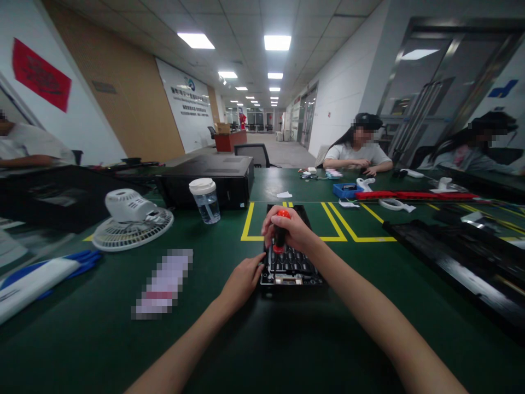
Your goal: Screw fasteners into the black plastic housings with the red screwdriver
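Note:
On the green table in front of me lies a black tool case [293,266] with rows of dark metal pieces that look like sockets. My right hand [292,225] is closed around the handle of a red and black screwdriver [280,238], held upright over the left part of the case. Its tip is too small to make out. The fingers of my left hand [245,278] grip the left edge of the case, and part of them is hidden by that edge.
Left of the case are a clear cup with a white lid [206,202], a white fan [133,221], blue gloves [77,260] and a large black box [209,175]. Long black parts [455,268] lie to the right. A person [356,150] sits across the table.

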Available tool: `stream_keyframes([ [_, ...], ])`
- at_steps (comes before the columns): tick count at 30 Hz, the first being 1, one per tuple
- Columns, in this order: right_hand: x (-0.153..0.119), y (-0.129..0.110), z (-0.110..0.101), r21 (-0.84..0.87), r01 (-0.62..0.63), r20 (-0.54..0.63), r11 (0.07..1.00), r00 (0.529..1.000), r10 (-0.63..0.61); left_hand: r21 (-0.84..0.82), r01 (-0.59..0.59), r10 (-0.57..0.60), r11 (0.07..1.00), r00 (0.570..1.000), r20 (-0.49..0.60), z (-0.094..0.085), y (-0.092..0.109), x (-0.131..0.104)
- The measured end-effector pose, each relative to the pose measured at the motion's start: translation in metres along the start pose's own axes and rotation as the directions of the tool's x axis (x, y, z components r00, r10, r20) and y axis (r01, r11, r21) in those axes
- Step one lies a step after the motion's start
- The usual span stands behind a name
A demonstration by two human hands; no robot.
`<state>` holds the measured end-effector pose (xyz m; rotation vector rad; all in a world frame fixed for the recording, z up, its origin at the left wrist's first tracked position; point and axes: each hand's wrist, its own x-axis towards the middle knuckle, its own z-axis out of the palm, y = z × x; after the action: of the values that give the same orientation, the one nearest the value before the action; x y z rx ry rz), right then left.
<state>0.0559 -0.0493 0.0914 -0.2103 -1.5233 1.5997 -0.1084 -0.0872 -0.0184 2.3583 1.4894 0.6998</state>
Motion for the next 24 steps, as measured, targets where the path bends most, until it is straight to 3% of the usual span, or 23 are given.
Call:
stream_keyframes([
  [5, 0.0004, 0.0019, 0.0010, 0.027, 0.005, -0.070, 1.000, 0.998, -0.003, 0.006, 0.002, -0.002, 1.000, 1.000, 0.006, 0.0004, -0.0003, -0.0001],
  [13, -0.0012, 0.0026, 0.0030, 0.036, 0.048, -0.093, 0.998, 0.995, -0.044, 0.005, 0.009, -0.009, 1.000, 1.000, 0.008, 0.0002, 0.0007, 0.0000],
  [24, -0.0082, 0.0005, 0.0002, 0.146, 0.023, -0.116, 0.989, 0.993, -0.006, 0.003, 0.010, -0.010, 1.000, 1.000, 0.012, 0.0010, -0.0007, -0.0002],
])
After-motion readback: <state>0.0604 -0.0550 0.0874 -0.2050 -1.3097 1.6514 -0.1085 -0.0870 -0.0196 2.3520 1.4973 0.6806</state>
